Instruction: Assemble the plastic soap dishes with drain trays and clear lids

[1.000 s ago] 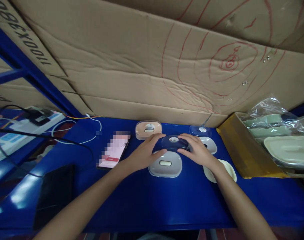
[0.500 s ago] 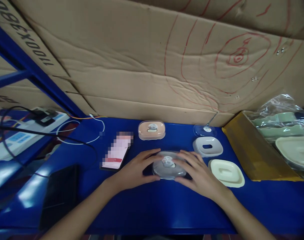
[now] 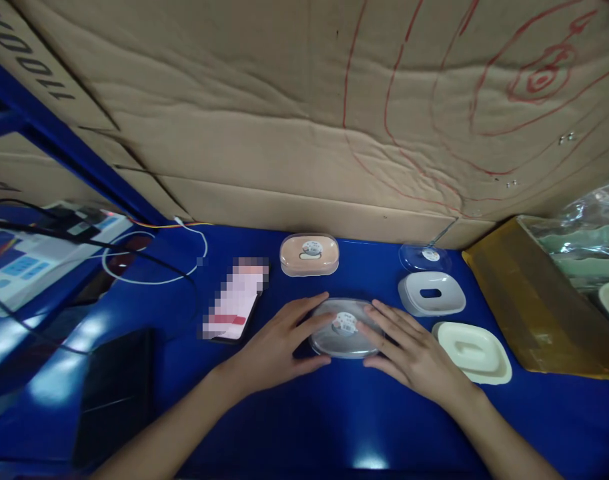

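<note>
Holding the clear cover (image 3: 347, 328) between both hands, you have it on top of the grey dish (image 3: 341, 348); a second ago you held it behind that dish, which was uncovered then. Your left hand (image 3: 279, 347) and right hand (image 3: 411, 350) have come nearer to you with it, and each is clamped on the cover from its own side, fingers at the far edge and across the top, thumb at the near edge. Whether the cover is fully seated, you cannot tell from here. Compared with half a second ago your hold is much the same, but more of the cardboard box (image 3: 539, 300) now runs off the right edge of your view.

On your blue table (image 3: 294, 427), count one grey dish under your hands, one peach dish (image 3: 309, 267) with its own clear lid behind them, one spare clear lid (image 3: 417, 259) near the cardboard wall (image 3: 234, 120), one pale slotted dish (image 3: 431, 303) in front of that lid, and one cream dish (image 3: 471, 353) just beyond your right wrist. Three round labels show, one on each clear piece. To your left lie one phone (image 3: 234, 300) and one dark flat object (image 3: 114, 400)
</note>
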The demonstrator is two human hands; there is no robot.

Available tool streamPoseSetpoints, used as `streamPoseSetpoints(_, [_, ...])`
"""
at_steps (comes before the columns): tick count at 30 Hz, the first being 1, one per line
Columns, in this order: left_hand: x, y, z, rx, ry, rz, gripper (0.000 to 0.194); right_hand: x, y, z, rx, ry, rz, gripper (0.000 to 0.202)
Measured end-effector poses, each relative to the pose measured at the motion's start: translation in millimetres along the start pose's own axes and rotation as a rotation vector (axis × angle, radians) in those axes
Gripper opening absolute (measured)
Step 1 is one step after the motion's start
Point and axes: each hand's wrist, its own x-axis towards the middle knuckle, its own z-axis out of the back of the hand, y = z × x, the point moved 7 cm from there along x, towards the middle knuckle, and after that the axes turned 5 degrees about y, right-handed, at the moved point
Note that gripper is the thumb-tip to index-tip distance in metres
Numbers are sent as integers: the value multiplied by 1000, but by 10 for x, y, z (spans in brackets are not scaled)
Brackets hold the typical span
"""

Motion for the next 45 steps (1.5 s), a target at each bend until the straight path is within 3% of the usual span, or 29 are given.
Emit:
streamPoseSetpoints(16, [17,118,-66,18,-22,70,72,72,-140,-76,26,-9,-102,60])
streamPoseSetpoints(23, [14,165,-4,83,-105,100,61,285,-774,-30,-65,-5,-319,52])
streamPoseSetpoints(27, [15,170,-7,117,-124,90,54,295,-985,243,-116,-25,-375,67])
streamPoseSetpoints(29, [16,149,-7,138,-117,73,52,43,-949,415,-136,-60,-401,61])
streamPoseSetpoints(32, [15,79,19,151,-107,34,49,-588,-758,552,-177,-131,-483,39])
streamPoseSetpoints(34, [14,24,38,150,-102,14,46,-996,-598,489,-179,-136,-573,34])
streamPoseSetpoints(36, [16,-25,24,147,-81,2,44,-1224,-407,349,-175,-123,-607,33])
streamPoseSetpoints(39, [21,-82,-46,138,-42,-16,43,-1154,-154,138,-136,-72,-571,34])
streamPoseSetpoints(43, [17,-141,-135,133,-11,-44,46,-637,54,85,3,-31,-487,37])
streamPoseSetpoints(45, [10,-167,-156,132,2,-58,49,-346,201,82,124,35,-362,40])
